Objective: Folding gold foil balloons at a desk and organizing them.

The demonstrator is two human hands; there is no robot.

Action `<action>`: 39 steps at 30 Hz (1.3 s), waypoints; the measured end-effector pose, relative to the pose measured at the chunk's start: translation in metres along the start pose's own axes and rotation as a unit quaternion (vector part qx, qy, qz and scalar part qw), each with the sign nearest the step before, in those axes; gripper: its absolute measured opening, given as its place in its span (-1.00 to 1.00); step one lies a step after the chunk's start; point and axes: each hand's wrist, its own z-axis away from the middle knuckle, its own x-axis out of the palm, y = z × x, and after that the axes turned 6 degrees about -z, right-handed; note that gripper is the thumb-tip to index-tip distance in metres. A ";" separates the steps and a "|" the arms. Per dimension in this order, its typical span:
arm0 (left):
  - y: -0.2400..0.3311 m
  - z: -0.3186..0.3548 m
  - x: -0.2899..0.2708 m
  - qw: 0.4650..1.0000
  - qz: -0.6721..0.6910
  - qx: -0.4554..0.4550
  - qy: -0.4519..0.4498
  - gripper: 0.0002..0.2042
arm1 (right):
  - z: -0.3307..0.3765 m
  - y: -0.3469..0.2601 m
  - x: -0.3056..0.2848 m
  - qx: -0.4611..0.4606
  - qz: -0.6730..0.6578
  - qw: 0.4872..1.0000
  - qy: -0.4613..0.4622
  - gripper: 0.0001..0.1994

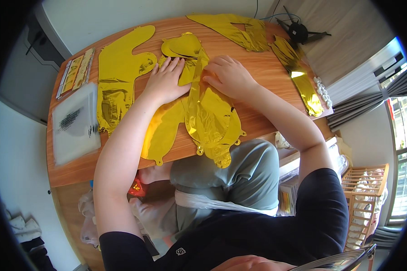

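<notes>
A gold foil balloon, flat, uninflated and crinkled, lies near the middle of the wooden table, its lower lobes hanging over the near edge. Its shiny film catches the light in creases, and a narrow folded ridge runs up its middle. The left hand lies palm down on the balloon's left side, fingers spread and flat, gripping nothing. The right hand presses on the upper right part, fingers bent loosely with the tips on the foil by the ridge. A second smooth yellow balloon lies partly underneath, towards the near edge. A larger gold shape lies flat towards the left edge, beside a clear plastic packet. More crumpled gold foil pieces lie along the far edge, and a long one by the right edge.
</notes>
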 end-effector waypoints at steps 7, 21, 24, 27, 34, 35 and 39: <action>0.001 -0.002 0.000 1.000 0.003 0.006 0.010 -0.12 | 0.013 -0.005 0.003 -0.008 0.026 0.999 0.024 -0.74; 0.000 -0.002 0.001 1.000 0.015 0.008 0.017 -0.05 | 0.006 -0.002 0.009 -0.006 0.007 0.999 0.041 -0.80; 0.001 0.000 0.001 1.000 0.017 0.010 0.022 -0.02 | -0.001 0.008 0.010 0.003 0.001 1.000 0.027 -0.82; -0.001 -0.001 0.004 0.999 0.025 0.013 0.027 -0.04 | -0.008 0.014 0.021 -0.024 0.010 0.999 0.033 -0.81; -0.001 0.000 -0.002 1.000 0.015 0.004 -0.002 -0.09 | -0.015 0.015 0.024 -0.018 0.029 0.999 -0.013 -0.81; 0.000 -0.002 -0.002 1.000 0.015 0.005 0.000 -0.09 | -0.015 0.017 0.026 -0.009 0.029 0.999 -0.018 -0.77; 0.001 0.001 -0.002 1.000 0.023 0.000 0.001 -0.07 | -0.011 0.007 0.027 0.001 0.037 0.999 -0.005 -0.67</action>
